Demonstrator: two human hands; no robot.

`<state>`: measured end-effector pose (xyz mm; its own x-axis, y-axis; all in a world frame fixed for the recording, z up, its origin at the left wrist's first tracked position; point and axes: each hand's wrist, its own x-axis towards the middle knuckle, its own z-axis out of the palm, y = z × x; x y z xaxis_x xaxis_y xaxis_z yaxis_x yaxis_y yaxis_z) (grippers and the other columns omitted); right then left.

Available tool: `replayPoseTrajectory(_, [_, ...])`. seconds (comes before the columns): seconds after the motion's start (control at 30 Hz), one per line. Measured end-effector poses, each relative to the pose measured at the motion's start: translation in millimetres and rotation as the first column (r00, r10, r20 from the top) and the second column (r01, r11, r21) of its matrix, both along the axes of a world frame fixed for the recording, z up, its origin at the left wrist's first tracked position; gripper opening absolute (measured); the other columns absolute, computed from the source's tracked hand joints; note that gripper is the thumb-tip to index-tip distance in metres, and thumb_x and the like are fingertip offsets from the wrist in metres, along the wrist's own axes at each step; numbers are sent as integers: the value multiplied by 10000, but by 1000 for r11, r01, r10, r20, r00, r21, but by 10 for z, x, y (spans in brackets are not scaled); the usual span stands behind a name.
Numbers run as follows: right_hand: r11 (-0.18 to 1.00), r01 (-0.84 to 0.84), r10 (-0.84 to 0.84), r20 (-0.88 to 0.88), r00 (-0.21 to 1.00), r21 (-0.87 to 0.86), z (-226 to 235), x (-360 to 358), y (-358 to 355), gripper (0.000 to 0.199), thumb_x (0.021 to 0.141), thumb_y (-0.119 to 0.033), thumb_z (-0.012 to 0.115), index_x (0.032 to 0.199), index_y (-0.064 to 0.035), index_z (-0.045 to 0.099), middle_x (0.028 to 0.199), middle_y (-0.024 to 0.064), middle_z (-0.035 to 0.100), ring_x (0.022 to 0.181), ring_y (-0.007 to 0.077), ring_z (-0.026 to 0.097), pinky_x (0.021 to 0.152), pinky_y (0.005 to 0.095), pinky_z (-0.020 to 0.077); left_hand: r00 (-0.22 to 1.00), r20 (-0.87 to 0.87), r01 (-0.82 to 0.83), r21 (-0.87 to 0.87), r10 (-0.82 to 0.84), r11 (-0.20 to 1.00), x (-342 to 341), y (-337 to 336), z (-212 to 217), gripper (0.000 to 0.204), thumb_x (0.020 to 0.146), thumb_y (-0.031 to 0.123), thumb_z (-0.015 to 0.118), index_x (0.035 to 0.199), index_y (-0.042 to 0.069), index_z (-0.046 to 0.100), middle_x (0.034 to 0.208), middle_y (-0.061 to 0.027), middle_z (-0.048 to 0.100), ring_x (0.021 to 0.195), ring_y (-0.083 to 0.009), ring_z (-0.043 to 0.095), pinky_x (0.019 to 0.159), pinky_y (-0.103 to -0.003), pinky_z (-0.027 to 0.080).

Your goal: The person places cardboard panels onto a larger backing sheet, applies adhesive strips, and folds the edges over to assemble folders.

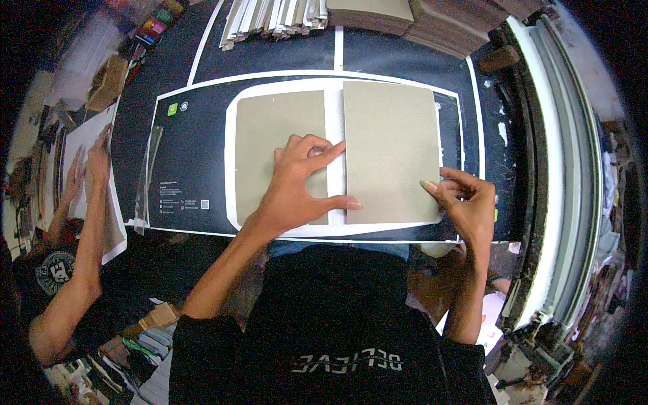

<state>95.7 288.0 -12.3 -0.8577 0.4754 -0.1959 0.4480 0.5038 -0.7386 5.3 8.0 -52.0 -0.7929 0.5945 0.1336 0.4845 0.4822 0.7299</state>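
A grey-beige board (391, 155) lies on the right part of a white-edged sheet (335, 108). A second grey-beige board (283, 118) lies on its left part, and a narrow white strip shows between the two. My left hand (293, 179) reaches over the left board with thumb and forefinger spread apart. Their tips touch the left edge of the right board, the thumb lower down. My right hand (469, 199) pinches that board at its lower right edge, thumb on top. The fingers under the edge are partly hidden.
Beneath lies a black printed sheet (192, 148) with white borders. At the back are a stack of paper strips (273, 20) and stacked boards (445, 27). A long pale metal bar (567, 169) borders the right side. At left, another person's hands (99, 155) rest on a white sheet (81, 131).
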Motion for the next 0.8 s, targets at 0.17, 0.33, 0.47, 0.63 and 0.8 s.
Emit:
replayPoseTrajectory(0.17, [1000, -17, 17, 4, 1000, -11, -123, -5, 53, 391, 765, -153, 903, 1040, 76, 746, 755, 82, 730, 658, 102, 649, 613, 254, 536, 997, -75, -2, -63, -3, 998, 43, 6, -89, 910, 627, 509, 924, 1370, 67, 638, 1230, -90, 558, 1177, -254, 478, 1002, -454, 313])
replayPoseTrajectory(0.33, [1000, -4, 4, 9, 1000, 28, -115, -7, 24, 389, 757, -153, 912, 1028, 72, 748, 741, 59, 718, 650, 90, 635, 603, 246, 525, 997, -69, 22, -48, -26, 999, 30, 13, -87, 921, 639, 514, 910, 1362, 17, 631, 1221, -119, 560, 1162, -260, 467, 973, -446, 308])
replayPoseTrajectory(0.47, [999, -2, 1, 34, 999, 44, -80, -20, -12, 390, 752, -149, 915, 1034, 65, 752, 736, 47, 708, 652, 80, 618, 599, 238, 509, 997, -68, 20, -42, -23, 999, 35, 0, -104, 924, 633, 499, 912, 1366, 16, 627, 1225, -118, 560, 1152, -261, 471, 967, -455, 310])
replayPoseTrajectory(0.63, [999, 30, -31, 40, 999, 27, -93, -8, -31, 388, 749, -142, 915, 1039, 63, 756, 733, 42, 706, 659, 77, 614, 611, 240, 506, 997, -69, 27, -55, -31, 998, 27, -5, -108, 919, 635, 495, 910, 1367, 17, 623, 1223, -111, 563, 1150, -267, 478, 969, -458, 317])
replayPoseTrajectory(0.8, [998, 4, -5, 25, 1000, 60, -156, -14, 30, 357, 758, -127, 901, 1030, 57, 761, 746, 61, 725, 668, 88, 629, 621, 258, 522, 999, -35, 21, -61, -24, 998, 0, -4, -116, 923, 632, 497, 914, 1382, 49, 617, 1217, -111, 556, 1168, -270, 475, 993, -473, 318])
